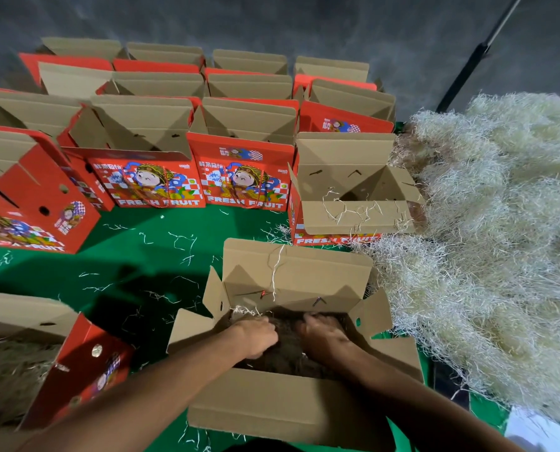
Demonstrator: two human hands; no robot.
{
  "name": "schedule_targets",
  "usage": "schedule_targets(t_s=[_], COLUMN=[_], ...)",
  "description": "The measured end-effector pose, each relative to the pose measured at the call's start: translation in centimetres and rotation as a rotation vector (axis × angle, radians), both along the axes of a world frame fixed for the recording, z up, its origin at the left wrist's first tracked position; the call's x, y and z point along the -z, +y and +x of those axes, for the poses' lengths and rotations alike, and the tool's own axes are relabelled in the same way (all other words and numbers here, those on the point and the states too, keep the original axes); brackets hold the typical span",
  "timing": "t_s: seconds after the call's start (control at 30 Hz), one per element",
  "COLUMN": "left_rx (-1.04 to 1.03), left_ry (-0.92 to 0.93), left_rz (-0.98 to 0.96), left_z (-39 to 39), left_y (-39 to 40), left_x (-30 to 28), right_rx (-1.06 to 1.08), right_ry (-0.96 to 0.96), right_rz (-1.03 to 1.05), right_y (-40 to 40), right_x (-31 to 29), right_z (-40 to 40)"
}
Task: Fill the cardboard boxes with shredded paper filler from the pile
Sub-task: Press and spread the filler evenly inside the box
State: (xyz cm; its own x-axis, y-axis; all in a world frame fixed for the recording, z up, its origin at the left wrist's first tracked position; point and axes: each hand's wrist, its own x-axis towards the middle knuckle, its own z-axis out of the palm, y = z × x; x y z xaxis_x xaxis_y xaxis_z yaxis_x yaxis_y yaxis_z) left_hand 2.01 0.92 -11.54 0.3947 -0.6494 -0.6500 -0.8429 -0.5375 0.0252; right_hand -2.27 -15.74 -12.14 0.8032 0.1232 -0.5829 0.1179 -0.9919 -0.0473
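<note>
Two hands down in the nearest box

Both hands are sunk into the open cardboard box (281, 406) nearest the camera, its four flaps folded outward; the left hand (255, 334) lies palm down on the dark filler (288, 350) inside, fingers bent into it; the right hand (321, 334) lies beside it, also palm down, fingers spread over the same filler; whether either hand has actually closed around a clump cannot be told, since the fingertips are buried in shadow. A few pale strands (277, 272) hang over the box's far flap.

The pile of shredded paper (500, 239) fills the right side of the view, pale and fluffy, touching the right flap of the nearest box and reaching up past a second open box (353, 216) just behind it; that second box holds only a few loose strands on its front flap. Behind and to the left stand rows of red printed boxes (148, 184) marked FRESH FRUIT, flaps open. At lower left another red box (76, 370) already holds filler. Everything stands on a green mat (135, 256) scattered with stray strands.
</note>
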Motion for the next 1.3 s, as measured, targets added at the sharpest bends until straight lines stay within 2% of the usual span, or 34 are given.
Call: schedule_targets(t_s=[0.2, 0.37, 0.43, 0.5, 0.57, 0.67, 0.73, 0.77, 0.8, 0.9, 1.0, 1.07, 1.17, 1.23, 1.3], left_rx=[-0.237, -0.365, -0.356, -0.256, -0.126, -0.069, -0.139, -0.203, -0.259, -0.323, -0.336, -0.331, -0.324, -0.339, -0.314], left_ry=[0.065, 0.114, 0.083, -0.013, -0.153, -0.231, -0.172, -0.11, -0.042, 0.046, 0.046, 0.044, 0.041, 0.045, 0.016], left_rz=[0.045, 0.075, 0.071, 0.035, -0.01, -0.109, -0.155, -0.16, -0.153, -0.109, -0.058, -0.003, 0.064, 0.101, 0.157], left_z=[0.3, -0.3, -0.2, 0.0, 0.0, -0.2, 0.1, 0.3, 0.5, 0.9, 1.4, 1.4, 1.2, 0.9, 0.7], left_y=[0.4, 0.0, -0.1, -0.1, -0.3, -1.2, -1.0, -0.6, -0.1, 0.6, -0.4, -0.9, -1.1, -1.2, -1.3], left_x=[0.9, 0.5, -0.4, -1.5, -2.3, -2.0, -1.6, -1.1, -0.5, 1.2, 2.0, 2.4, 2.8, 2.9, 2.8], right_rx=[-0.039, -0.126, -0.13, -0.109, -0.168, -0.316, -0.344, -0.293, -0.347, -0.387, -0.379, -0.302, -0.368, -0.385, -0.29], right_ry=[0.028, 0.048, 0.042, 0.015, -0.067, -0.108, -0.064, -0.004, -0.003, 0.008, -0.025, -0.053, -0.153, -0.183, -0.192], right_rz=[-0.072, -0.006, 0.029, -0.022, -0.149, -0.112, -0.011, 0.077, 0.108, 0.068, 0.064, 0.118, 0.082, -0.025, -0.021], right_y=[0.3, -0.1, -0.1, -0.2, -0.1, 0.7, 0.9, 0.8, 0.7, 1.1, 1.9, 2.0, 1.4, 1.8, 2.2], right_x=[-0.3, -0.8, -1.1, -1.6, -2.6, -2.8, -2.2, -1.3, -0.7, 1.1, 1.5, 1.2, 1.6, 1.3, 1.7], right_z=[-0.6, -1.0, -1.0, -0.6, 0.1, 0.6, 1.2, 1.5, 1.6, 1.4, 1.1, 1.4, 1.3, 0.4, -0.1])
